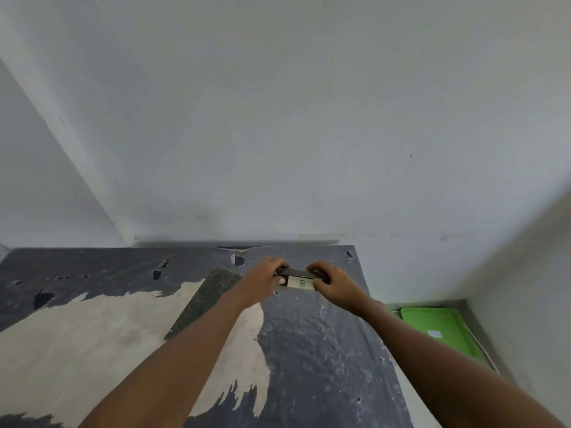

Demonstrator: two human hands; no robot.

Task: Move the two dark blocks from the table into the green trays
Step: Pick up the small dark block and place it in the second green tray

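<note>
**Both hands on the labelled dark block at the far end of the table**

Just right of the frame's centre, low in the picture, the left hand (pixel 265 278) and the right hand (pixel 331 279) gripped the two ends of a dark rectangular block (pixel 299 273). The fingers of each hand curled over its far edge, and the thumbs pressed against its near face. That face carried a pale paper label (pixel 301 283) marked with a green letter B. The block sat near the far edge of the worn table (pixel 324 350); whether it touched the surface or was raised off it could not be told.

A second dark flat block (pixel 204 301), long and speckled, lay on the table just left of the left forearm, angled from lower left to upper right. It lay partly over a bare pale patch where the table's dark grey covering had peeled away.

At the lower right of the frame, beyond the table's right edge and lower down, a bright green plastic tray (pixel 438 329) lay near the white wall (pixel 309 118). A small white tag (pixel 435 333) lay on its floor.
</note>
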